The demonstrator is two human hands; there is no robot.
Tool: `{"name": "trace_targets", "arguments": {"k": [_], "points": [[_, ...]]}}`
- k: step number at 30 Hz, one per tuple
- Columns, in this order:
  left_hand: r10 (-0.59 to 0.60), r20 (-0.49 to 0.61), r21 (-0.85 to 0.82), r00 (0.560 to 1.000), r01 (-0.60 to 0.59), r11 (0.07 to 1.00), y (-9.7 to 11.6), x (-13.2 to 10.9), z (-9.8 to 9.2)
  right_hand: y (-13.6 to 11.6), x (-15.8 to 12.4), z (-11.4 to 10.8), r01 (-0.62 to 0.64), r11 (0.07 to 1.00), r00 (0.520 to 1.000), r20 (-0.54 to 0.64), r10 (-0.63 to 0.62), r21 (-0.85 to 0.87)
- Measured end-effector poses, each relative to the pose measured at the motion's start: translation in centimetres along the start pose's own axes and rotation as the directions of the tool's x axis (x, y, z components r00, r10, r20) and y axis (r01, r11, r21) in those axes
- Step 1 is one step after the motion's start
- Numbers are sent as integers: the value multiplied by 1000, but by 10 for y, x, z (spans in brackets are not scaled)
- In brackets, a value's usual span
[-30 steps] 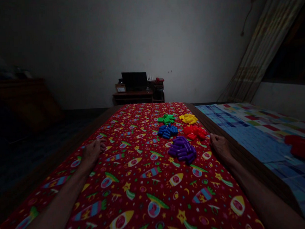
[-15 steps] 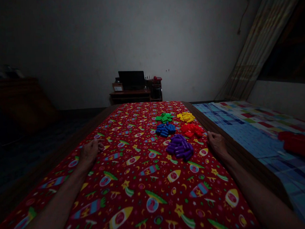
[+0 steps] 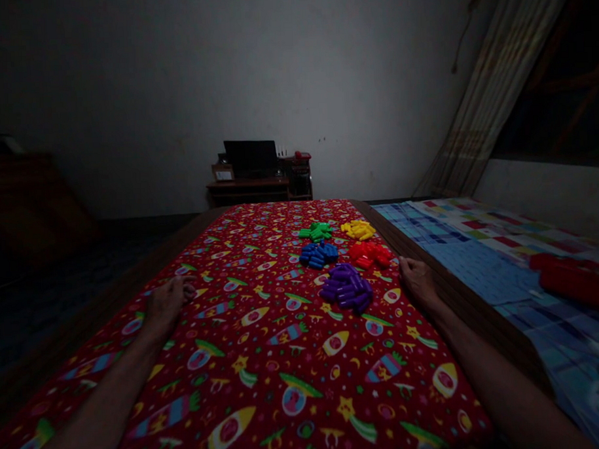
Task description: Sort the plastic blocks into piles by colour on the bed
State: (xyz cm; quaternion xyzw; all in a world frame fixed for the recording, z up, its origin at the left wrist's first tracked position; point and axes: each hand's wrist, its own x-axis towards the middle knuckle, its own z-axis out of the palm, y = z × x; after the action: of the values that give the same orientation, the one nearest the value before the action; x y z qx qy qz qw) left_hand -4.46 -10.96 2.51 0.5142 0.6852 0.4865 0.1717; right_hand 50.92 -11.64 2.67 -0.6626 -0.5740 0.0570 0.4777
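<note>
My left hand (image 3: 167, 303) rests on the red cloth (image 3: 284, 356) near its left side, fingers loosely bent and a little apart, holding nothing. At the right edge of the cloth lies my right hand (image 3: 417, 280), its fingers curled in and no object visible in them. Closest to it are piles of small plastic pieces: red pieces (image 3: 369, 255) and purple pieces (image 3: 347, 288). Blue pieces (image 3: 319, 254) lie left of the red ones. Farther back are green pieces (image 3: 316, 232) and yellow pieces (image 3: 358, 230). Both hands are apart from every pile.
Beyond the far table end stands a small desk (image 3: 249, 185) with a dark monitor (image 3: 250, 155). To the right, a blue checked sheet (image 3: 453, 265) carries a red bag (image 3: 577, 283). A wooden cabinet (image 3: 28, 208) stands in shadow at left. A curtain (image 3: 491, 87) hangs at right.
The whole scene has shifted slightly left in view as the head turned a little right. Both hands and all the piles keep their places on the cloth.
</note>
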Motion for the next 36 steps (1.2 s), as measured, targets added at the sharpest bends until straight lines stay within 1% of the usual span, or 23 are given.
{"name": "trace_targets", "arguments": {"k": [3, 7, 16, 18, 21, 24, 28, 31, 34, 36], "points": [[-22, -6, -19, 1000, 21, 1000, 5, -3, 1, 1, 0, 1, -3, 1000, 1000, 4, 3, -11], [-23, -6, -24, 1000, 23, 999, 10, -6, 1, -3, -1, -1, -16, 1000, 999, 40, 16, -15], [-5, 2, 14, 1000, 5, 1000, 7, -5, -1, -3, -1, -1, 5, 999, 999, 35, -4, -47], [1, 22, 43, 1000, -2, 999, 11, -7, -2, -4, -1, 0, 8, 998, 999, 35, -6, -59], [-28, 68, 59, 997, 24, 998, 18, -12, -3, -5, -1, 0, 15, 997, 999, 48, -11, -76], [-54, 69, 43, 996, 51, 998, 21, -14, -3, -7, -1, -1, 8, 997, 999, 50, -5, -77], [-26, 88, 59, 996, 21, 998, 21, -16, -4, -8, -2, -2, -30, 999, 998, 60, 33, -41], [-42, 90, 72, 995, 36, 997, 24, -18, -5, -7, -4, -3, -43, 999, 997, 60, 44, -15], [-56, 79, 74, 995, 50, 996, 29, -20, -5, 1, -2, -1, -54, 998, 999, 11, 54, 22], [-56, 82, 71, 995, 50, 996, 32, -21, -5, 10, 6, 5, -89, 991, 995, -34, 93, 105]]}}
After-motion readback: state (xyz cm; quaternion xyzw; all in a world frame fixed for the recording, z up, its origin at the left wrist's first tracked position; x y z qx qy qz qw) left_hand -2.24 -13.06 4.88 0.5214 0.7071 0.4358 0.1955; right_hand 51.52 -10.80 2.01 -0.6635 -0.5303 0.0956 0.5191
